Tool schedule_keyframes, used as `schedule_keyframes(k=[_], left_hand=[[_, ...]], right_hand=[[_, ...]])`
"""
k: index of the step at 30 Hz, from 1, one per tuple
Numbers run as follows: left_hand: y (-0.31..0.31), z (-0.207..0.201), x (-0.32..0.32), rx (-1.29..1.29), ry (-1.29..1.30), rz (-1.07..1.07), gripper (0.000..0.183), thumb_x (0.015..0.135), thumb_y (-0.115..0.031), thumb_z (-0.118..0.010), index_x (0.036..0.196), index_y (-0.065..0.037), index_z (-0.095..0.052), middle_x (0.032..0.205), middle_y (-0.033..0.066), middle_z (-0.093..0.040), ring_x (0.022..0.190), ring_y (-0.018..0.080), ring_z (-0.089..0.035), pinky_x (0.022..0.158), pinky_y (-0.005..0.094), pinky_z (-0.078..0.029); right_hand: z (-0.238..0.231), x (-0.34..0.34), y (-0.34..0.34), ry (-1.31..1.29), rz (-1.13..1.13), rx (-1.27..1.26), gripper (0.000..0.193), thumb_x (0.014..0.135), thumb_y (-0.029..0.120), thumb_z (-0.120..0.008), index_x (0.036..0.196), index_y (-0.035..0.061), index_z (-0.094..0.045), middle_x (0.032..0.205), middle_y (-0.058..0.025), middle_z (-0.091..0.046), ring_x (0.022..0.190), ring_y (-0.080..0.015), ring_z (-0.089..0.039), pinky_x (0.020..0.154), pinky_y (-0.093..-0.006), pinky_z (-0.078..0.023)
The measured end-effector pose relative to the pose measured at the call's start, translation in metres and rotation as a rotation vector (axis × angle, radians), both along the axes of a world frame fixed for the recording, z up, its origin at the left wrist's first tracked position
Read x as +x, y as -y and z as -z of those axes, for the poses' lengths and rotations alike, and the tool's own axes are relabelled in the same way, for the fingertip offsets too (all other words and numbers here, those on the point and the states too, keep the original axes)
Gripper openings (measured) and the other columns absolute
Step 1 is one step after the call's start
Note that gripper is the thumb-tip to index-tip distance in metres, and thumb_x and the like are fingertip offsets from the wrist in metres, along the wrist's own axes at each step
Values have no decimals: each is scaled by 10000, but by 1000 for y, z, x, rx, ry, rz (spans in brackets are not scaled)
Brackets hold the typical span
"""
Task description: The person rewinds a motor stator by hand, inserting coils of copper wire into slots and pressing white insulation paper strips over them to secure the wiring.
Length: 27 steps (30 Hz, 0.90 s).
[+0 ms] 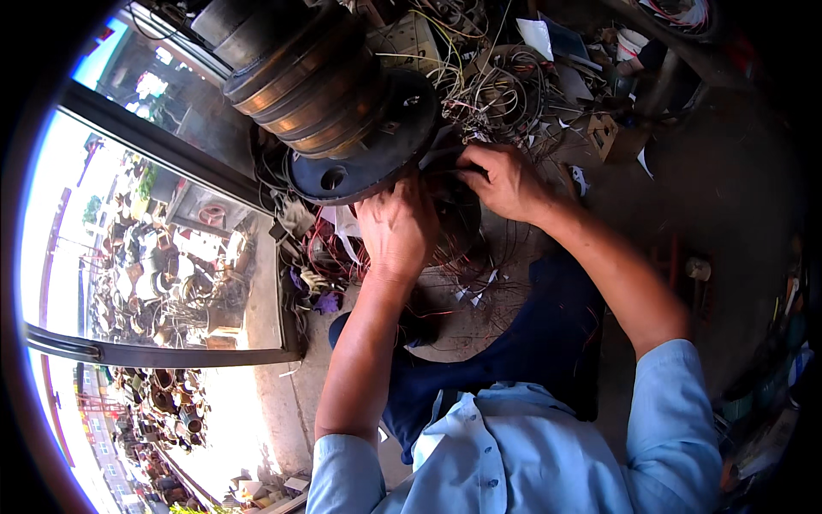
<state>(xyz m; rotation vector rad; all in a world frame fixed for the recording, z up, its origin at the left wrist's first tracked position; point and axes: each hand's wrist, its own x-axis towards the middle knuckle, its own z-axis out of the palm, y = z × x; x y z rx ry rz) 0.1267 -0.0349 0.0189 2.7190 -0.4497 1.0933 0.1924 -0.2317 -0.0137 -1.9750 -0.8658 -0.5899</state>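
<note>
A slip ring unit with copper bands [321,107] stands tilted in front of me, above a dark round flange [368,171] with a hole in it. My left hand [396,224] reaches up under the flange's near edge, its fingers hidden behind the rim. Just right of the flange, my right hand [505,184] has its thumb and fingers curled together in a pinch. Whatever lies between those fingertips is too dark and small to make out. Thin red wires [330,244] hang or lie below the flange, near my left wrist.
Tangled cables [505,94] and paper scraps cover the floor beyond my right hand. A small box [612,137] sits further right. At left is a metal-framed glass panel [193,214], with heaped scrap behind it. A purple cloth-like piece [327,301] lies by the frame.
</note>
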Motion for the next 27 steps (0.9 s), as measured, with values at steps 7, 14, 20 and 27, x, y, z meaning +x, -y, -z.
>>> schedule_keyframes(k=[7, 14, 20, 27], left_hand=[[17, -16, 12, 50, -149, 109, 594, 889, -140, -624, 1465, -50, -516, 1348, 236, -620, 1250, 460, -563, 1072, 551, -422], [24, -20, 11, -73, -325, 7, 511, 868, -198, -632, 1360, -64, -591, 1303, 260, -610, 1224, 476, -559, 1056, 577, -418], [26, -21, 8, -68, -305, -12, 450, 872, -225, -646, 1295, -73, -651, 1237, 241, -649, 1177, 459, -592, 1042, 558, -427], [32, -19, 13, -6, -277, -78, 333, 990, -250, -567, 1233, -44, -665, 1207, 258, -654, 1133, 451, -608, 988, 553, -444]], right_hand=[[19, 27, 16, -139, 139, 87, 245, 916, 3, -631, 1151, 14, -699, 982, -187, -735, 945, -350, -726, 839, -407, -549], [-9, 48, 19, -180, 33, -187, 172, 898, 82, -652, 1042, 23, -725, 949, -225, -725, 937, -419, -703, 834, -490, -549], [9, 48, 19, -99, -1, -113, 195, 863, 62, -683, 1053, 20, -675, 1003, -207, -686, 990, -418, -674, 851, -495, -540], [10, 55, 18, -165, -120, -63, 197, 834, 34, -712, 1027, 22, -675, 903, -219, -707, 901, -418, -704, 772, -482, -552]])
